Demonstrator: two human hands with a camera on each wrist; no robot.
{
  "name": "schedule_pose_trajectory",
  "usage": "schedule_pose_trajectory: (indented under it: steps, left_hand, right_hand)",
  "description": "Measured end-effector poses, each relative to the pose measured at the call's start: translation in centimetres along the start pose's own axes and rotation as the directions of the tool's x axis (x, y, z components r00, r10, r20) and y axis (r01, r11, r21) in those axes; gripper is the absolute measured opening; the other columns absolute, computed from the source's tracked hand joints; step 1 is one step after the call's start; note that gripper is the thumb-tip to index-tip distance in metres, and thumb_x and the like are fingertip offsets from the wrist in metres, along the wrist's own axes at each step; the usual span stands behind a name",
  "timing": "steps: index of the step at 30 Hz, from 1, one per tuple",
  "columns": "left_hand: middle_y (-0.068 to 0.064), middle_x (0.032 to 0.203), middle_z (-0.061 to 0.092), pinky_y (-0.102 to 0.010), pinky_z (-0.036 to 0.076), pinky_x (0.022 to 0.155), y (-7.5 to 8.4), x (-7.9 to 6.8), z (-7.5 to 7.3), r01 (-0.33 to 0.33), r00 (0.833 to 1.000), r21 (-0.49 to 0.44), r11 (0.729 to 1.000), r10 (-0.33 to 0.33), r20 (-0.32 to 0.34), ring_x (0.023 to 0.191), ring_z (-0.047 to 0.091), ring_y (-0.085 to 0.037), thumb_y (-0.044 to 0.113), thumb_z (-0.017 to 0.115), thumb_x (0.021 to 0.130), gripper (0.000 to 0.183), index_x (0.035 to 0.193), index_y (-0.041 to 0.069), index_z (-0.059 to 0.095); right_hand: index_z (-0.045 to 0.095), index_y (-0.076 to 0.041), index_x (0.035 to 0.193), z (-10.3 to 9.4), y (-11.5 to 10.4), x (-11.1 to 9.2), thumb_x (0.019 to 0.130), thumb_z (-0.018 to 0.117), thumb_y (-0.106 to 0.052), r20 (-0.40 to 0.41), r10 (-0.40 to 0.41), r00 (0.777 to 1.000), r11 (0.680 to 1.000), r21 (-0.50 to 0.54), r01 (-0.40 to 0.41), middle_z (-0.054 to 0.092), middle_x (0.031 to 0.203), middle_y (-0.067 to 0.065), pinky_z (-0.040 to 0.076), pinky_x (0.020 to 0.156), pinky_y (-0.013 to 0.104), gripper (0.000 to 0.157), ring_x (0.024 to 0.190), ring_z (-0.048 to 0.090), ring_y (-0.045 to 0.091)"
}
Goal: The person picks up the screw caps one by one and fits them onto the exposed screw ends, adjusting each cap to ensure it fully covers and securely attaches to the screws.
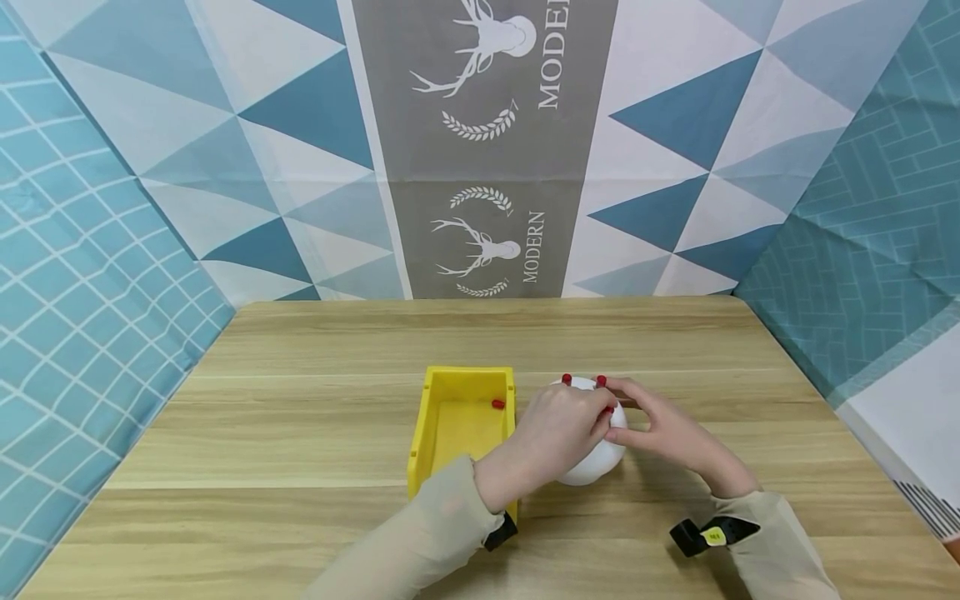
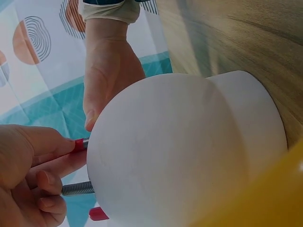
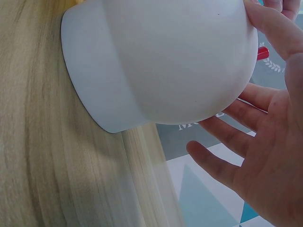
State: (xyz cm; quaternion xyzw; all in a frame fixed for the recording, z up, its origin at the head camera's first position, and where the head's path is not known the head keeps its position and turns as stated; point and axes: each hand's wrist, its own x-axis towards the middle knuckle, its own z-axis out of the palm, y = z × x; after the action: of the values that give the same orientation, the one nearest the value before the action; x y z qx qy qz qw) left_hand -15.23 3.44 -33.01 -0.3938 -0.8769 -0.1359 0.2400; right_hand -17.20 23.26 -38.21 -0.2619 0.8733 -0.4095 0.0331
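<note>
A white dome-topped block (image 1: 588, 468) stands on the wooden table, with threaded studs and red caps (image 1: 566, 379) on its upper side. My left hand (image 1: 558, 425) reaches over it from the left. Its fingertips pinch a red cap (image 2: 79, 144) on one stud, as the left wrist view shows. A bare threaded stud (image 2: 78, 189) sticks out close beside the curled fingers. My right hand (image 1: 663, 429) holds the dome from the right, thumb and fingers spread around its curve. In the right wrist view the little finger (image 3: 213, 163) stands off the surface.
Just left of the dome is a yellow open-topped box (image 1: 416, 446), partly covered by my left forearm. One small red piece (image 1: 498, 404) lies inside it. Patterned cloth (image 1: 480, 150) hangs behind the table's far edge.
</note>
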Motion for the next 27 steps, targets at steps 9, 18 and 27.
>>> schedule_pose_trajectory:
  steps: [9,18,27]
  left_hand:
    - [0.011,0.061,0.062,-0.015,0.04,0.051,0.59,0.0,-0.01,-0.069,0.998,0.237,0.969,0.068,0.012,0.049,0.052,-0.002,0.025,0.064,0.084,0.009,0.079,0.018,0.066]
    - [0.01,0.073,0.066,-0.017,0.046,0.057,0.96,-0.12,-0.31,-0.109,0.994,0.289,0.951,0.1,0.048,0.06,0.059,-0.004,0.031,0.067,0.081,0.013,0.083,0.018,0.067]
    - [0.01,0.065,0.063,-0.017,0.04,0.046,0.48,0.55,-0.93,-0.042,0.993,0.176,0.983,0.022,0.112,0.05,0.052,-0.005,0.023,0.061,0.085,0.009,0.082,0.019,0.069]
  right_hand:
    - [0.04,-0.019,0.134,0.04,-0.01,0.0,0.082,0.066,-0.029,-0.004,0.011,1.0,1.0,-0.014,-0.012,0.045,0.132,0.008,0.041,0.085,0.058,0.059,0.114,0.047,0.036]
    - [0.039,-0.018,0.134,0.04,0.03,0.0,0.083,0.065,-0.029,-0.002,0.009,1.0,1.0,-0.017,-0.009,0.044,0.133,0.009,0.041,0.086,0.057,0.058,0.115,0.046,0.037]
    - [0.04,-0.023,0.133,0.0,0.11,-0.02,0.083,0.065,-0.03,-0.007,0.012,1.0,1.0,0.003,-0.012,0.045,0.132,0.003,0.04,0.087,0.057,0.057,0.115,0.046,0.033]
